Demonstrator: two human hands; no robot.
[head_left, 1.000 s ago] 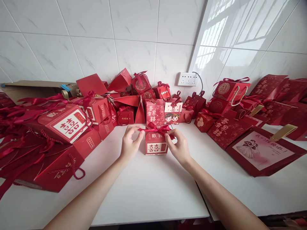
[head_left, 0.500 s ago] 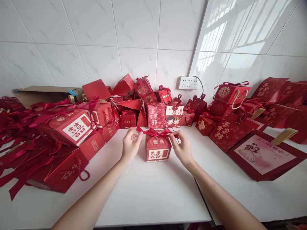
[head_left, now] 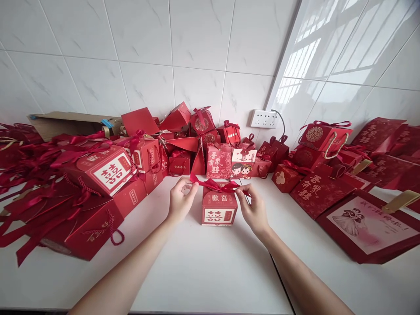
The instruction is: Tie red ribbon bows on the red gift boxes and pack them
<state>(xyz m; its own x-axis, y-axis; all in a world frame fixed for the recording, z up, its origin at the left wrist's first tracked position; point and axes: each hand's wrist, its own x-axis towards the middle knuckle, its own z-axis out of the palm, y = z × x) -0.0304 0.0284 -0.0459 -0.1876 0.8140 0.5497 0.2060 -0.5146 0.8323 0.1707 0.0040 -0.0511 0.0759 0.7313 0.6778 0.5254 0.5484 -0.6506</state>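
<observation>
A small red gift box (head_left: 219,214) with a white printed label stands upright on the table between my hands. Across its top runs a dark red ribbon (head_left: 216,186), knotted in the middle. My left hand (head_left: 182,199) pinches the ribbon's left end between thumb and fingers, a little above and beside the box. On the other side, my right hand (head_left: 254,208) pinches the right end close to the box's upper corner. The ribbon is stretched out to both sides. My fingertips hide its very ends in part.
Red gift boxes (head_left: 105,170) with ribbons and cord handles are heaped on the left, before a cardboard carton (head_left: 72,120). Red bags and boxes (head_left: 219,162) line the tiled wall. More bags (head_left: 369,223) stand at the right. A socket strip (head_left: 263,119) sits on the wall.
The camera view has shifted slightly, moving the scene right and a little down. Both hands keep their pinch on the ribbon, and the box stays in place.
</observation>
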